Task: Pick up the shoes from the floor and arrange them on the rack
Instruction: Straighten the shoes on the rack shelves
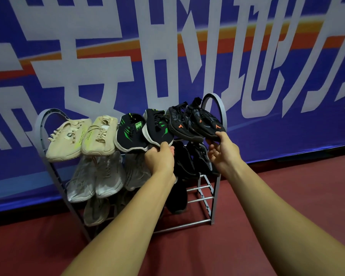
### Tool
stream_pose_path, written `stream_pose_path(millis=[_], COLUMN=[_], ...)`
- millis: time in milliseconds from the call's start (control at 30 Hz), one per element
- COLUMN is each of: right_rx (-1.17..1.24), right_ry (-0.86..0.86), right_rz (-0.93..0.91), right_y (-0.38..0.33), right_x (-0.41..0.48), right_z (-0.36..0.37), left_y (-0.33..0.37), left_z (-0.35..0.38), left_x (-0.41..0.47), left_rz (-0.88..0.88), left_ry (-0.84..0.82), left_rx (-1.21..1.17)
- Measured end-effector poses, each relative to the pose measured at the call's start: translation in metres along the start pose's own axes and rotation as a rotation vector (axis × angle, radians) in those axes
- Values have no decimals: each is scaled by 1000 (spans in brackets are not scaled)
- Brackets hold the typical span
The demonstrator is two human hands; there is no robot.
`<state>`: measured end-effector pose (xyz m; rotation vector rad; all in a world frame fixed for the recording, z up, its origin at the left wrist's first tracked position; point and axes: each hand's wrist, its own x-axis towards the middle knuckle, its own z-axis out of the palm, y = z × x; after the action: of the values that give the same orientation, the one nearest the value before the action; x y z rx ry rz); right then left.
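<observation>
A grey metal shoe rack [223, 114] stands against the banner wall. Its top shelf carries a beige pair [82, 136], a black-and-green pair and a dark pair with orange marks. My left hand [160, 158] grips the toe of the right black-and-green shoe [157, 128]. The toe of the rightmost dark orange-marked shoe [207, 122] is held by my right hand [222, 150], thumb on top. The other black-and-green shoe [129, 132] and the other dark shoe [179, 124] lie beside them. Grey shoes [100, 176] and black shoes [187, 162] fill the middle shelf.
More shoes sit on the lower shelf, a grey one [96, 212] and a black one [177, 198]. Bare rails [199, 198] show at the rack's lower right. A red floor [247, 226] spreads in front; a blue banner [287, 126] with large white characters rises behind.
</observation>
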<state>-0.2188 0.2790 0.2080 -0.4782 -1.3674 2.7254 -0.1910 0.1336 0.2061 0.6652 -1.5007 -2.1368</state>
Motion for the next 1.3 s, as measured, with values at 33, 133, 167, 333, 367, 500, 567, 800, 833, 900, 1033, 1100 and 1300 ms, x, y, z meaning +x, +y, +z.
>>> stream_pose_path(millis=[33,133,167,333,367,500,567,800,833,900,1033,1100,1300], right_rx=[-8,-44,-55,-94,-112,-163,-179,-206,-206,-207,-295,-391,-509], right_ry=[-8,-28,-29,-17,-14,-13,-6,0,2,-4,-84,-158,-267], right_rz=[-13,-34,-31,-12,-15,-27,-34,-44,-45,-50,-46,-8,54], right_y=[-1,-1,0,4,3,3,3,5,5,5,8,14,33], right_x=[1,2,1,-3,-4,-5,-4,2,2,0,-9,-14,-36], right_z=[-1,-2,-1,0,0,1,2,0,0,0,3,8,38], left_y=[-1,-1,-1,2,3,3,2,1,2,5,11,13,22], left_z=[0,2,2,-1,-3,-10,-11,-14,-15,-16,-26,-35,-65], left_x=[-2,-4,-4,2,4,9,12,19,18,16,14,13,20], left_rz=[23,46,40,-3,-18,-51,-56,-75,-74,-85,-163,-226,-243], left_ry=[0,-2,-4,-39,-47,-94,-111,-169,-175,-192,-264,-296,-143], left_rx=[26,47,42,21,12,-7,-16,-34,-32,-53,-150,-171,-213])
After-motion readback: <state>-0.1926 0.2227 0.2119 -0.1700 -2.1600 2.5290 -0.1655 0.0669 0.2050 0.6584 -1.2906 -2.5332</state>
